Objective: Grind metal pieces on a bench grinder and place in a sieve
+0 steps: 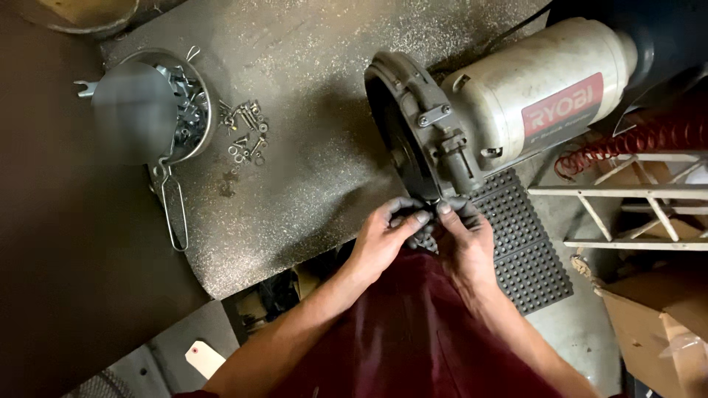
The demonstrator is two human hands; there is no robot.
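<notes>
head view: both hands meet at the lower edge of the bench grinder's grey wheel guard [413, 125], just above them. left hand [383, 236] and right hand [461, 239] pinch a small dark part [428, 221] between fingertips. loose screws and washers [243, 129] lie well left, beside a metal bowl [151, 103].

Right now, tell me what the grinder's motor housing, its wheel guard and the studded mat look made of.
Motor housing: cream painted metal or plastic, grimy; unclear which. Wheel guard: seemingly cast metal, dull grey, bolted. Studded mat: likely rubber, matte black.
</notes>
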